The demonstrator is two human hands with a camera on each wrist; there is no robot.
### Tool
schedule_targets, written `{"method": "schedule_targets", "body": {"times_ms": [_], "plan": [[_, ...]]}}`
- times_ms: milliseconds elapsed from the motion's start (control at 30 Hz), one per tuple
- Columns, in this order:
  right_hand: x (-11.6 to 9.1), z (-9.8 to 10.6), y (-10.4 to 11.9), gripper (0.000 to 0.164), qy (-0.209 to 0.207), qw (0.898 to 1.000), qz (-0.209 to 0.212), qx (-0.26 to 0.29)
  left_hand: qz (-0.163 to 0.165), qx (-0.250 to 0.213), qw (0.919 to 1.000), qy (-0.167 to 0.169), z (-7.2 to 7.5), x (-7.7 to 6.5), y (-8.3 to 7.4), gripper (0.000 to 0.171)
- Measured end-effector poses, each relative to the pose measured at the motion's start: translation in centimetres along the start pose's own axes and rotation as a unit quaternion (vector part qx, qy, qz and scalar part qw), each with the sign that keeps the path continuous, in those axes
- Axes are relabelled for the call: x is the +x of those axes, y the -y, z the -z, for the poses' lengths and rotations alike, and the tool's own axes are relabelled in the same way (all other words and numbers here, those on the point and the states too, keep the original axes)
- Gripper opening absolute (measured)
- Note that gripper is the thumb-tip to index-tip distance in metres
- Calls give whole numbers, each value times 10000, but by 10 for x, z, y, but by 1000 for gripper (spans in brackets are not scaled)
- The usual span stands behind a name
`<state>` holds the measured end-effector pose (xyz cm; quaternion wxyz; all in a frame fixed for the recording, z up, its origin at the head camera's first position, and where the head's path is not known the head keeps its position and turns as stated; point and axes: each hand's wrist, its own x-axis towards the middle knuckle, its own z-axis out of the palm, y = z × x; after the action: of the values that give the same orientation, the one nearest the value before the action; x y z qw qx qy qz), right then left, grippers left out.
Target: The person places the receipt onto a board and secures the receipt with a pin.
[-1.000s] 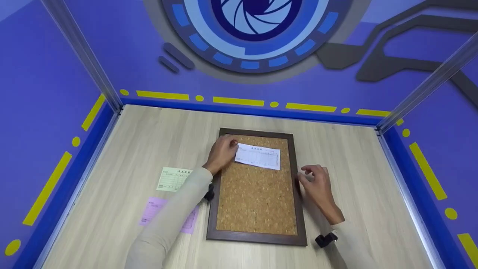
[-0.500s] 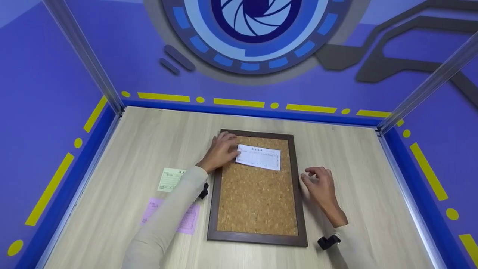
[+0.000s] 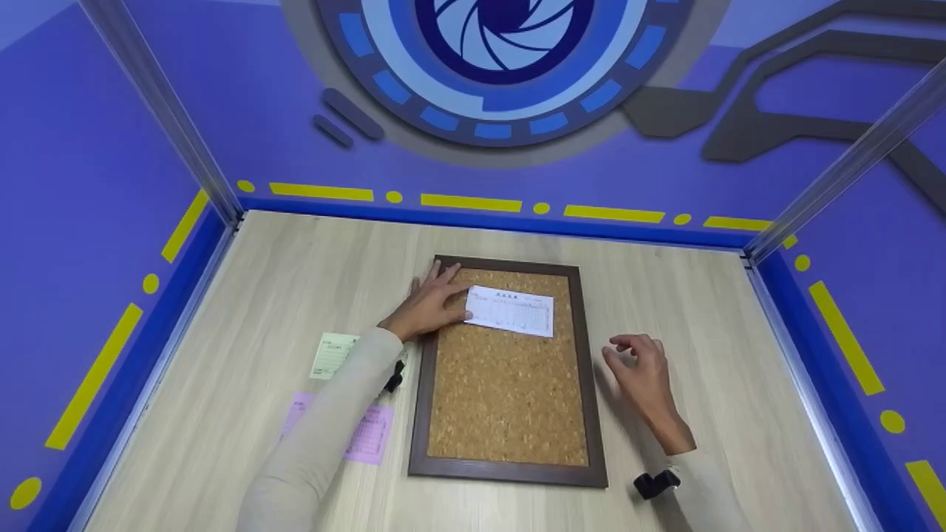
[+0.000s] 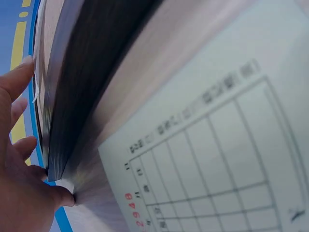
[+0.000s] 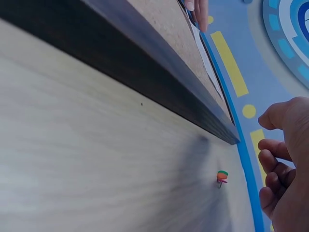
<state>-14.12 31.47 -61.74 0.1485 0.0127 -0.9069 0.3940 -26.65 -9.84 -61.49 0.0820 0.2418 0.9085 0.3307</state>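
Note:
A white printed slip point(image 3: 510, 312) lies on the upper part of a cork board point(image 3: 510, 399) with a dark brown frame. My left hand point(image 3: 427, 304) is spread over the board's upper left corner. Its thumb touches the slip's lower left corner, and its other fingers rest at the frame. Right of the board, my right hand point(image 3: 640, 373) hovers with fingers loosely curled. A gap shows between its thumb and forefinger in the right wrist view, and I see nothing held. Small green, orange and purple push pins point(image 5: 222, 177) lie on the table near it.
Left of the board are a green slip point(image 3: 330, 356) and a purple slip point(image 3: 372, 436), both partly hidden under the left sleeve. The pale wood table point(image 3: 295, 266) is bounded by blue walls at the back and sides.
My left hand has let go of the slip's upper left corner, spread its fingers toward the frame and lowered its thumb along the slip's edge. My right hand has drawn slightly away from the board.

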Motion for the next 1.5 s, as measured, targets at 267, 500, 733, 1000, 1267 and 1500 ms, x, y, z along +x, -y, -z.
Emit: {"method": "schedule_targets", "body": {"times_ms": [267,500,733,1000,1267,1500], "plan": [[-3,7,-2,20,-1,9999,-126,39,-136,358,9991,190,2,-3,2,69],[-5,14,-8,19,-149,9996,-225,-42,-61,492,9987,82,0,-4,2,68],[-7,17,-18,21,-40,9993,-354,-88,213,530,9983,98,-3,-4,2,67],[-10,15,-31,25,157,9994,-306,53,203,497,9985,55,-1,-8,0,69],[-16,7,-42,23,136,9998,-62,-97,231,460,9987,55,-3,-9,0,69],[-18,1,-44,22,180,9994,-280,-1,193,451,9988,-1,-4,-8,2,69]]}}
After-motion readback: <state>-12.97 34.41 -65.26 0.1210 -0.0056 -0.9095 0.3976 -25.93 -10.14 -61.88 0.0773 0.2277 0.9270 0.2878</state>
